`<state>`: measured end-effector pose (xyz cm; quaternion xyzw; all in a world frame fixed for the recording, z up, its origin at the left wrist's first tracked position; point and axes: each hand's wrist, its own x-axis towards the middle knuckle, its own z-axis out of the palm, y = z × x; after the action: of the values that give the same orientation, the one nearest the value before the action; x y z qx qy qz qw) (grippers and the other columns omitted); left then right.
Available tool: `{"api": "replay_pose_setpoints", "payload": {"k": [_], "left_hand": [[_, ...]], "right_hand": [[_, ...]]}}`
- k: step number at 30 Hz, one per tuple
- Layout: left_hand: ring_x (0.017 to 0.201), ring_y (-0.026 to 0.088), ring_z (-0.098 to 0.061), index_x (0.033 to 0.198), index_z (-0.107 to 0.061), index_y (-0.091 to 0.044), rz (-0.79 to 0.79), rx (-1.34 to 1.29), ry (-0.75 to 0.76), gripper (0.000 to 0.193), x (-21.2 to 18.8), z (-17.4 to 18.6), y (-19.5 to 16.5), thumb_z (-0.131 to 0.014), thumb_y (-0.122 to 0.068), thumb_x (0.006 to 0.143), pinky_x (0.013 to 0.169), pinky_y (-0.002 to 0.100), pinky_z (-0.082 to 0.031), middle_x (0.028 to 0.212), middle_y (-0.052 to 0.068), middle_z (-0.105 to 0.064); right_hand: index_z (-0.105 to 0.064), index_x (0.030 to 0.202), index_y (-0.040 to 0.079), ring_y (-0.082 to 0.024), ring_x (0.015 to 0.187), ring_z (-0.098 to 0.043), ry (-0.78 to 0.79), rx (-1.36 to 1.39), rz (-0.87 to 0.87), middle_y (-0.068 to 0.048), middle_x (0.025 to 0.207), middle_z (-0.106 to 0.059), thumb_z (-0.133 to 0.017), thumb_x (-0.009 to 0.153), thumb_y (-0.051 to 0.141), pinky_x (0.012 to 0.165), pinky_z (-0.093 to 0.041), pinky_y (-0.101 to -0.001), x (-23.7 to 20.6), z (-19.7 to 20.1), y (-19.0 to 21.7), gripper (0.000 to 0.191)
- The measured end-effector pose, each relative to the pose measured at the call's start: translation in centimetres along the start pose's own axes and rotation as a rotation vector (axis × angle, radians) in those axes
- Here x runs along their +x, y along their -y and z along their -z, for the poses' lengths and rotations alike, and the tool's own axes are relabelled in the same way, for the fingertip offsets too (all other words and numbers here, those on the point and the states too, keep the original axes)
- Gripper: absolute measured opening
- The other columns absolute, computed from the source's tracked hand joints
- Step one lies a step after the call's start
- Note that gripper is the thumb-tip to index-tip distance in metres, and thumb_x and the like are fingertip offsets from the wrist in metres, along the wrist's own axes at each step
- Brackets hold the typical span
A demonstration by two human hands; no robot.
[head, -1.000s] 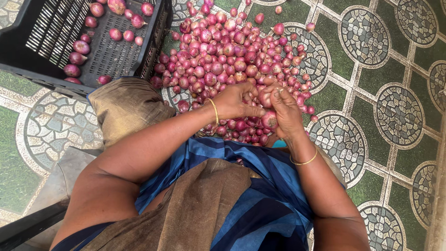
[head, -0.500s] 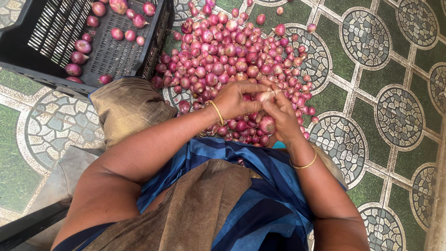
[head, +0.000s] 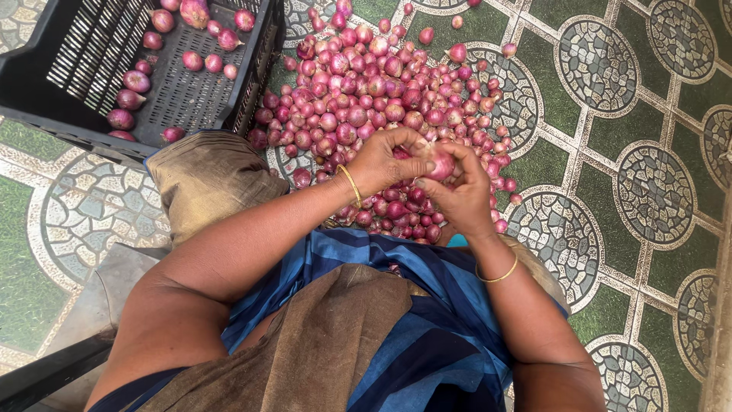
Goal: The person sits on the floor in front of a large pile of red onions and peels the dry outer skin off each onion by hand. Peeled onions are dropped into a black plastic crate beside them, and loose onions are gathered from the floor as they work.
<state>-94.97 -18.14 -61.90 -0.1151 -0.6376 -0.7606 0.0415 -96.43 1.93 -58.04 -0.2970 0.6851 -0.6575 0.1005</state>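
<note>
Both hands have lifted a little and drawn together since a second ago, and now the left hand (head: 381,162) and right hand (head: 457,191) meet over the heap of small red onions (head: 366,91). One onion (head: 441,162) sits pinched between them, right fingers cupping beneath, left fingertips gripping its near side. Its long axis I cannot tell. Off beyond the left hand: black crate (head: 91,91) on patterned floor tiles (head: 610,152).

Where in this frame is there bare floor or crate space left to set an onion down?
The patterned tile floor right of the onion pile is bare. The black crate has open mesh in its near left part; its onions sit at the far side and near edge. It is crowded under the left hand and right hand, which share one onion.
</note>
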Motion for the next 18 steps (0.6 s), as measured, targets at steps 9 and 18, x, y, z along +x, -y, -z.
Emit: {"api": "replay_pose_setpoints", "payload": {"k": [9,18], "left_hand": [[0.091,0.011,-0.064,0.090,-0.076,-0.001,-0.187,0.104,0.099,0.011,-0.2,0.9,-0.2,-0.074,-0.012,0.092,0.085,0.030,-0.053,0.092,0.004,-0.068],[0.086,0.007,-0.068,0.090,-0.076,0.000,-0.010,-0.206,0.014,0.010,-0.1,1.8,-0.8,-0.068,-0.007,0.093,0.082,0.026,-0.056,0.090,0.001,-0.075]], "right_hand": [[-0.063,0.131,0.003,-0.029,0.119,-0.065,-0.029,-0.748,0.316,-0.015,0.128,-0.065,-0.091,0.076,0.005,0.100,-0.055,-0.0369,0.3,-0.7,3.2,0.062],[-0.053,0.137,0.005,-0.020,0.095,-0.069,-0.035,-0.724,0.128,-0.012,0.121,-0.068,-0.085,0.078,0.011,0.082,-0.057,-0.0314,0.6,-0.3,2.5,0.067]]}}
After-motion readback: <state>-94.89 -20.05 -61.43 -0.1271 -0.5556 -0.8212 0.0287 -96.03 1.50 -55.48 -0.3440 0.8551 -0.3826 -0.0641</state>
